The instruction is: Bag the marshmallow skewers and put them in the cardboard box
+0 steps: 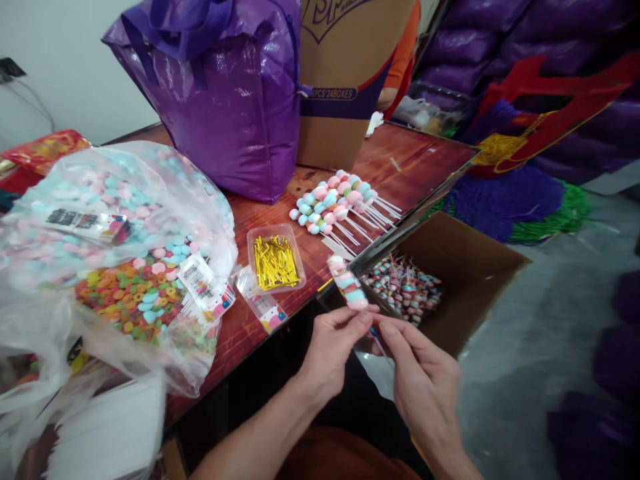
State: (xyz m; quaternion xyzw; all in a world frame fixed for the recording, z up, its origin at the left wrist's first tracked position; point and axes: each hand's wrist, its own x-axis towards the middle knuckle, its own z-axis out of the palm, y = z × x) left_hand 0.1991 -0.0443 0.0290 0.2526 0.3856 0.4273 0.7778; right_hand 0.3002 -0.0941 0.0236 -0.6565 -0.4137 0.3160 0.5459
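At the meeting point of both hands, a candy skewer (pixel 347 283) is tilting toward 11 o'clock, its pink, white and blue sweets showing above the fingers. The left hand (pixel 333 347) is pinching it just under the lowest sweet, thumb against index finger. The right hand (pixel 423 373) is also closing thumb and index finger at the lower end, seemingly on its stick or wrapper, though blur is hiding exactly which.

From the hands, at 11 o'clock, finished-looking skewers (pixel 333 200) are lying in a row on the reddish table (pixel 395 157), their white sticks pointing toward 4 o'clock. At 10 o'clock, a clear tray (pixel 301 267) is holding gold twist ties (pixel 275 260). At 9 o'clock, a big plastic bag (pixel 195 190) is spilling open over pastel sweets and small coloured rings (pixel 115 297). At 2 o'clock, just beside the table edge, an open cardboard box (pixel 480 273) is containing many more skewers (pixel 403 287). Toward 12 o'clock, an orange sleeve (pixel 404 57) is showing behind a printed carton (pixel 333 140).
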